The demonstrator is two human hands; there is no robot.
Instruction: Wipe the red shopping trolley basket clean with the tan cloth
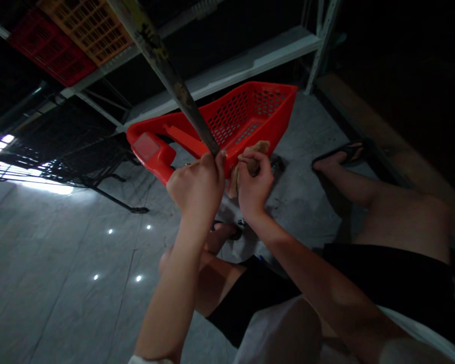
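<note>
A red plastic shopping basket (242, 119) with perforated walls and a long handle stands tilted on the floor in front of me. A worn, paint-stained pole (182, 96) slants down across it from the upper left. My left hand (199, 184) is closed in a fist around the pole's lower visible part, thumb uppermost, close to the basket's near side. Just to its right, my right hand (255, 182) pinches a crumpled brown rag (233, 184) against the basket's near wall. The fingers hide part of the rag and basket rim.
Behind the basket runs a pale metal shelf (227, 73). Red (49, 45) and orange crates (89, 30) sit on the upper left shelf. A dark wire cart (79, 156) stands at left on the tiled floor (60, 263). My sandalled feet flank the basket; a ledge (387, 131) runs along the right.
</note>
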